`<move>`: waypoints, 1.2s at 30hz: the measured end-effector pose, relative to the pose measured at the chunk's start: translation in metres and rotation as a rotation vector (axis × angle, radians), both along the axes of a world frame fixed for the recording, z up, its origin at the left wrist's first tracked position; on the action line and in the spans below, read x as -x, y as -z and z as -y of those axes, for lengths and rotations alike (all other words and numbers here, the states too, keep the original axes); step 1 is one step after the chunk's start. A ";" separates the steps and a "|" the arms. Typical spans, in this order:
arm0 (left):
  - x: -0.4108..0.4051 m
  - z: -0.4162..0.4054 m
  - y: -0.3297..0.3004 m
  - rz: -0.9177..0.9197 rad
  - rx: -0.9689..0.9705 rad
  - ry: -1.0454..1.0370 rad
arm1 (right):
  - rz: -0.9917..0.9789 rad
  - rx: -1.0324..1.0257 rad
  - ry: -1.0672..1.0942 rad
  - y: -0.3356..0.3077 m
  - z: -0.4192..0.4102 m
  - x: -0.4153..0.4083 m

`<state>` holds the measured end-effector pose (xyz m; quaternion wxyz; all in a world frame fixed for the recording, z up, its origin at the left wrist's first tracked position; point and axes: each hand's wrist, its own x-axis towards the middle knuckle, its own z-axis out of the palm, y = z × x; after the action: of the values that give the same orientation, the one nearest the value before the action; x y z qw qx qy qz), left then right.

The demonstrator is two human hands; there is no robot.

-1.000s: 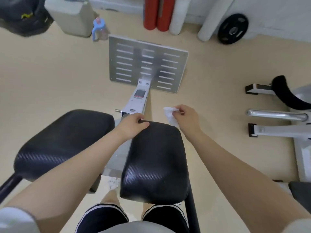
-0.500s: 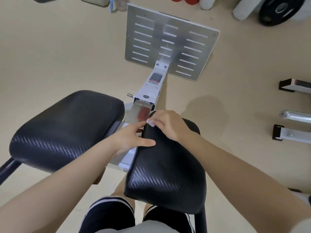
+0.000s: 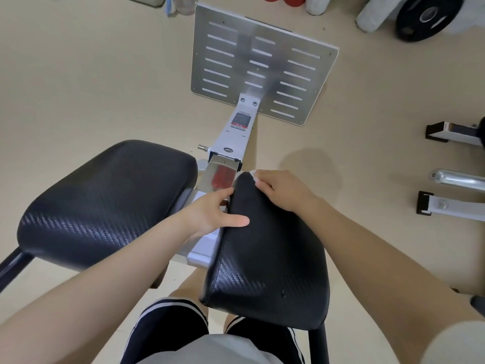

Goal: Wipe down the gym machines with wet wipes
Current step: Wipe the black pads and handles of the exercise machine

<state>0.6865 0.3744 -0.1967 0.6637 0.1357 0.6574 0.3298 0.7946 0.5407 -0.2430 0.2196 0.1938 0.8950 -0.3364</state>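
Curled on a wet wipe [image 3: 253,175], the right hand [image 3: 284,191] works the far end of the right pad [image 3: 270,264], the flat, empty left hand [image 3: 211,215] bracing it; a stroke toward the body seems next.

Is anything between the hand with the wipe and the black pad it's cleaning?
Nothing visible. The right hand holds the wet wipe straight against the far end of the right pad; the left hand rests on its inner edge, aside.

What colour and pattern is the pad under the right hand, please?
The pad is black with a carbon-weave texture; head view.
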 end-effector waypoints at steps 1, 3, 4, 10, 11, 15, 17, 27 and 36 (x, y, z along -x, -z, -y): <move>0.000 0.000 0.001 -0.003 0.003 -0.002 | 0.007 0.000 0.027 0.002 -0.001 0.000; 0.001 -0.001 0.000 0.000 0.007 -0.012 | -0.034 0.037 0.039 -0.008 0.001 -0.006; 0.001 -0.001 -0.001 0.007 0.005 -0.015 | -0.081 0.072 0.015 -0.018 0.003 -0.012; 0.001 -0.004 -0.005 0.010 0.029 0.020 | -0.174 0.198 -0.127 -0.071 0.027 -0.079; 0.001 -0.004 -0.005 0.006 0.039 0.028 | -0.164 0.216 -0.124 -0.070 0.027 -0.084; 0.001 -0.007 -0.006 -0.009 0.083 0.046 | -0.084 0.164 -0.027 -0.040 0.009 -0.067; 0.000 -0.007 -0.004 -0.022 0.095 0.056 | -0.050 0.141 0.034 -0.019 -0.005 -0.052; -0.013 -0.022 -0.017 -0.077 0.167 0.002 | -0.235 0.191 0.046 -0.049 0.002 -0.087; -0.029 -0.025 -0.018 -0.402 0.209 0.295 | -0.256 0.265 0.112 -0.039 -0.002 -0.105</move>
<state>0.7156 0.3992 -0.1790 0.5714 0.2238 0.7794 0.1263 0.8993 0.5424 -0.2045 0.1083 0.1681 0.8514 -0.4850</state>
